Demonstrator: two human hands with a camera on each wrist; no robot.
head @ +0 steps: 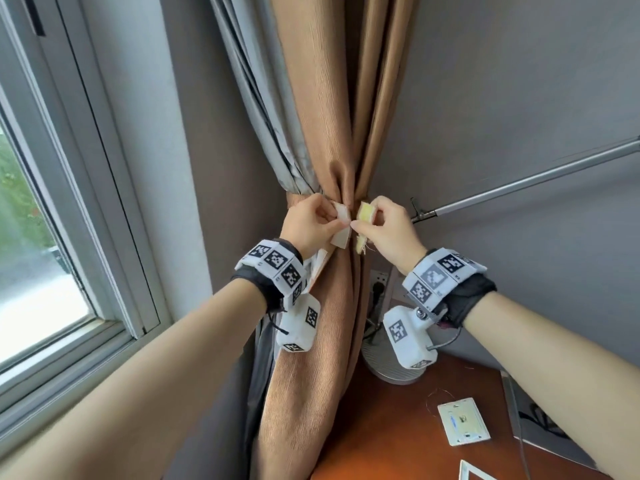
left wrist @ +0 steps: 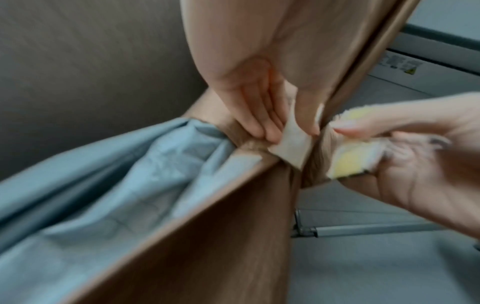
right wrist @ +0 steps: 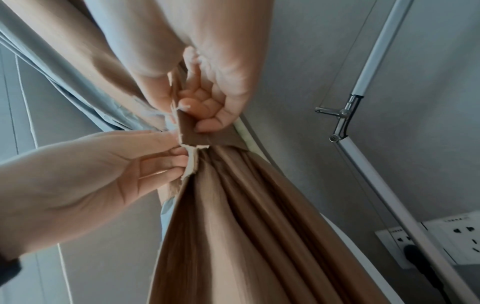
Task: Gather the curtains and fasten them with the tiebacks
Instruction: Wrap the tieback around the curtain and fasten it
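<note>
The brown curtain [head: 322, 133] and its grey lining [head: 256, 109] are bunched together at a waist in the room's corner. A brown tieback strap [right wrist: 207, 138] runs round that waist. My left hand [head: 334, 220] pinches the strap's whitish end [head: 341, 226], also seen in the left wrist view [left wrist: 292, 144]. My right hand [head: 363, 227] pinches the other end, which has a yellowish fuzzy face [head: 366, 214] [left wrist: 350, 162]. The two ends stand close together in front of the curtain, almost touching, with a narrow gap between them.
A window [head: 52, 202] fills the left. A metal rod [head: 519, 181] slants across the grey wall on the right. Below are a wooden table [head: 398, 438], a round lamp base [head: 391, 368], a white switch plate [head: 462, 420] and wall sockets [right wrist: 462, 232].
</note>
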